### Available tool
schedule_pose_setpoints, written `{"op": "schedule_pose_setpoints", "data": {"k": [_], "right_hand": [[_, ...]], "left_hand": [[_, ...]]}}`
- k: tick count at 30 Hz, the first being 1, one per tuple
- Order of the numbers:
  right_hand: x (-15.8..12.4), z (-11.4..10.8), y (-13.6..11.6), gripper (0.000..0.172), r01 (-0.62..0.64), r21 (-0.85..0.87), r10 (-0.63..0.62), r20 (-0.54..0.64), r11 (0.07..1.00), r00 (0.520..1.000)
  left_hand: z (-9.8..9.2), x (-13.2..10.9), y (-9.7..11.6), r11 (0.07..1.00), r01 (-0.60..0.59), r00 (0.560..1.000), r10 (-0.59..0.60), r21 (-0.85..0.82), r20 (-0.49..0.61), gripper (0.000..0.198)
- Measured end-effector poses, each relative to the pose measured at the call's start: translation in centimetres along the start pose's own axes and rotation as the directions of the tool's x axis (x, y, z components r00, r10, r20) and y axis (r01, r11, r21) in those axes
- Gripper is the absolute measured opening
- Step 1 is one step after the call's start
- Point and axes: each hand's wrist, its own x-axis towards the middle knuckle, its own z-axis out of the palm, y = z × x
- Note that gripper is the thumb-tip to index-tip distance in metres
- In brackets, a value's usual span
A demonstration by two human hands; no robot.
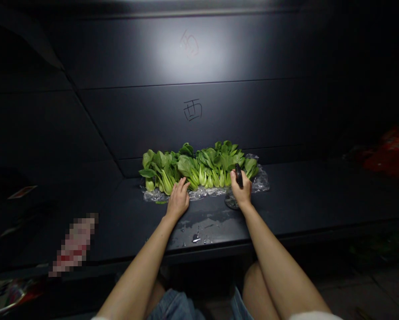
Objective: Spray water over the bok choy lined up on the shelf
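A row of green bok choy [204, 165] lies on clear plastic film [261, 181] against the back panel of a dark shelf. My left hand [178, 198] rests at the front of the row, left of its middle. Its fingers stretch forward over the stem ends and look open, though the thumb side is partly hidden. At the right end, my right hand [242, 189] grips a spray bottle [231, 202]. The bottle's black head pokes up above the fist, and its clear body shows below, close to the shelf surface.
Water drops and wet patches [195, 238] mark the shelf [302, 195] near its front edge. Red packages [394, 151] lie far right. A blurred-out pinkish item [74, 244] is at left, with shiny packaging [6, 295] below it. Handwritten marks [193, 110] are on the back panel.
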Motion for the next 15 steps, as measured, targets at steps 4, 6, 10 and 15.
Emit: {"op": "schedule_pose_setpoints", "data": {"k": [4,6,10,15], "right_hand": [[0.3,-0.6,0.4,0.045,-0.009,-0.041,0.008,-0.030,0.999,1.000],[0.4,-0.8,0.5,0.045,-0.010,-0.050,0.008,-0.038,0.999,0.999],[0.5,-1.0,0.5,0.043,-0.001,-0.039,0.000,-0.017,0.999,1.000],[0.4,-1.3,0.5,0.041,0.026,0.018,-0.027,0.016,0.999,1.000]], "left_hand": [[0.0,0.0,0.0,1.000,0.002,1.000,-0.002,0.013,0.011,0.046],[0.0,0.0,0.0,1.000,0.007,1.000,-0.007,0.015,0.013,0.045],[0.0,0.0,0.0,1.000,0.011,1.000,-0.011,0.012,0.008,0.045],[0.0,0.1,0.1,1.000,0.012,1.000,-0.013,0.025,0.018,0.044]]}}
